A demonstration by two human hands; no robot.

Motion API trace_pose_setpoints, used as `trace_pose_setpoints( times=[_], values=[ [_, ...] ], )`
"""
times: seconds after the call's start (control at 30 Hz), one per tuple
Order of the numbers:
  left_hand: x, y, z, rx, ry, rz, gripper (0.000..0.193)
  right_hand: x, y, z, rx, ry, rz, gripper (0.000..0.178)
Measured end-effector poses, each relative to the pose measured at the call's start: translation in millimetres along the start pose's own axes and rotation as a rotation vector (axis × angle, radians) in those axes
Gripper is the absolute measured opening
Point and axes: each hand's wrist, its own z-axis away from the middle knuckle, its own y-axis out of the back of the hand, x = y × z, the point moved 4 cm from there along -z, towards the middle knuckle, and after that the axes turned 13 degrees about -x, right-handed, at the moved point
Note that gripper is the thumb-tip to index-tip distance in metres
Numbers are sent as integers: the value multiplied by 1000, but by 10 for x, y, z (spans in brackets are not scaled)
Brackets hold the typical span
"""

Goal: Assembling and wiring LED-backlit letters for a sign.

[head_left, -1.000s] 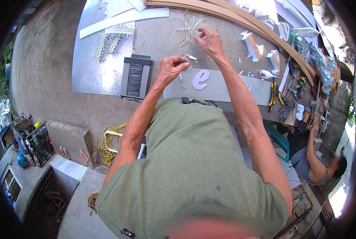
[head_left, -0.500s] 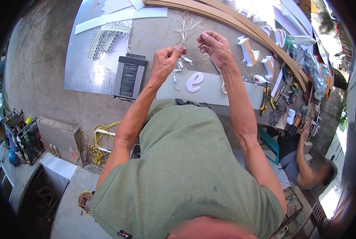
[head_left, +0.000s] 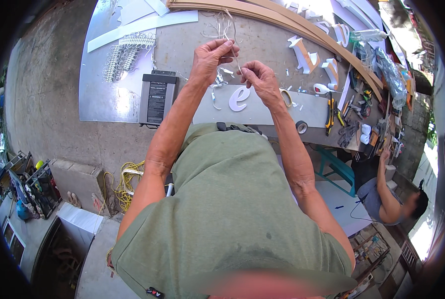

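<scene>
Over the workbench (head_left: 192,50), my two hands work on thin, pale wire (head_left: 234,30). My left hand (head_left: 212,60) pinches the wire between thumb and fingers. Lower and to the right, my right hand (head_left: 263,82) is closed on the strand running down from it, fingertips together. Loose wire ends spread above the left hand. Just below the hands lie small white connected pieces (head_left: 224,74) with thin leads, and a white cut-out letter (head_left: 239,99) on a grey strip (head_left: 267,113). A tape roll (head_left: 286,97) is partly hidden behind my right wrist.
At left are a grey power supply box (head_left: 156,97) and strings of white light modules (head_left: 128,56). Long brown strips (head_left: 282,27) cross the back. Right are letter pieces (head_left: 304,56), yellow-black cutters (head_left: 330,115) and black tape (head_left: 301,127). Another person (head_left: 382,199) sits at lower right.
My right hand has moved down and slightly left, drawing along the wire. My left hand has risen a little, its fingers more extended. The view has shifted slightly.
</scene>
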Motion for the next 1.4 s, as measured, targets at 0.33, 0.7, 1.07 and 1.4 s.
trace_pose_setpoints(
  times=[0.33,0.7,1.07,1.4],
  values=[
    [65,341,-271,83,-32,-22,24,72,5,-250,-133,-1,204,19],
    [330,259,-24,127,-87,-284,24,-191,126,-1001,-142,123,482,52],
    [392,271,174,170,-63,-196,23,-316,425,-828,171,48,93,38],
    [392,22,348,77,6,-166,18,-1147,45,-363,108,516,615,30]
  ],
)
